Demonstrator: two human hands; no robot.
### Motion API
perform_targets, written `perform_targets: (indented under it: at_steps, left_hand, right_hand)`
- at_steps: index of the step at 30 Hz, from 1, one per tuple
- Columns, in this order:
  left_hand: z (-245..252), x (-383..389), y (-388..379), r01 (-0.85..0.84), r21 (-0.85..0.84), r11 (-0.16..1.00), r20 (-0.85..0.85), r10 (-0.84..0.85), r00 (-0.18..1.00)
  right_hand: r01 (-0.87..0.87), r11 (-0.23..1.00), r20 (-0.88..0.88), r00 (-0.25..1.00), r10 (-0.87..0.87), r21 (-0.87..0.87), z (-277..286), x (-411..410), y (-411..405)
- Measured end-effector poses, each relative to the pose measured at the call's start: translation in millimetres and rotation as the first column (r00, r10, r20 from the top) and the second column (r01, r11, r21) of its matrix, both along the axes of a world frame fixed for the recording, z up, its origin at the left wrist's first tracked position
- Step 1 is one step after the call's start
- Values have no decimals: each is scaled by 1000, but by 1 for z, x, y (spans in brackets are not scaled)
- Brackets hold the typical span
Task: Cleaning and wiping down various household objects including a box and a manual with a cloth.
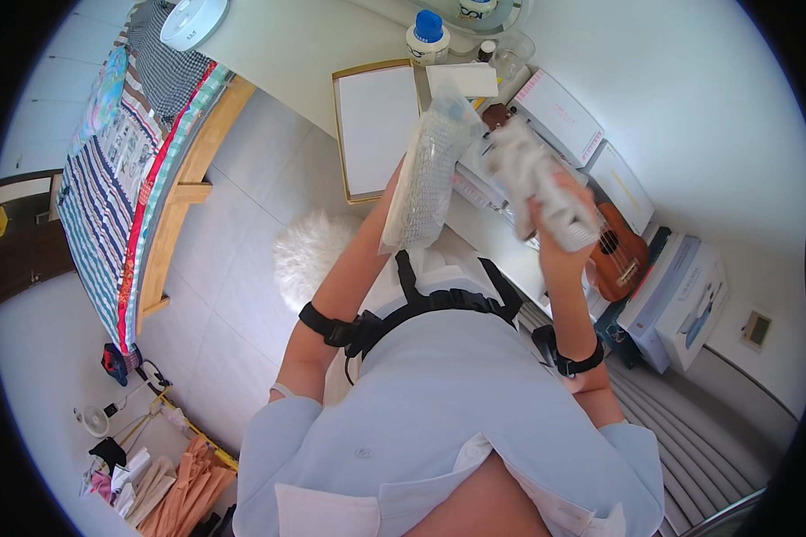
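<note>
My left forearm (363,262) reaches up behind a clear bubble-wrap pouch (426,178), which covers my left hand. That hand seems to hold the pouch from behind, raised before the desk; something pale shows along its edge. My right hand (564,194) grips a crumpled white bundle (541,181), perhaps cloth or soft plastic, blurred by motion. A shallow gold-rimmed box tray (379,131) with a white inside sits beyond the pouch. Near its upper right corner lies a small white box (462,80).
A blue-capped white bottle (428,40) and a clear cup (512,54) stand at the back. Along the wall are white boxes (557,117) and a small ukulele (618,252). A fluffy white object (312,258) is below my left arm, and a bed (141,181) is at left.
</note>
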State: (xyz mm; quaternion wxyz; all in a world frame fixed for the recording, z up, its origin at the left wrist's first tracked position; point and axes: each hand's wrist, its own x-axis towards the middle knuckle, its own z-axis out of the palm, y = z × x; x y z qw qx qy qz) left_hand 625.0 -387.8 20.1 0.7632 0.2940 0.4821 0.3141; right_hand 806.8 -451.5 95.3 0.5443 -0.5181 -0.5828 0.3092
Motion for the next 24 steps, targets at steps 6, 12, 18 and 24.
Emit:
perform_targets:
  at_steps: [6, 12, 18, 24]
  left_hand:
    - [-8, -8, -10, 380, -114, 918, 991, 78, 107]
    - [17, 2, -43, -196, 393, 898, 320, 67, 945]
    - [-5, -2, -23, -179, 83, 980, 148, 165, 975]
    - [26, -10, -23, -31, 34, 999, -74, 33, 997]
  right_hand:
    - [-594, 747, 626, 712, 317, 297, 18, -26, 16]
    - [-576, 780, 667, 683, 297, 243, 25, -38, 12]
    - [-340, 902, 578, 805, 134, 265, 2, -13, 32]
    - [79, 985, -131, 986, -99, -153, -31, 12, 40]
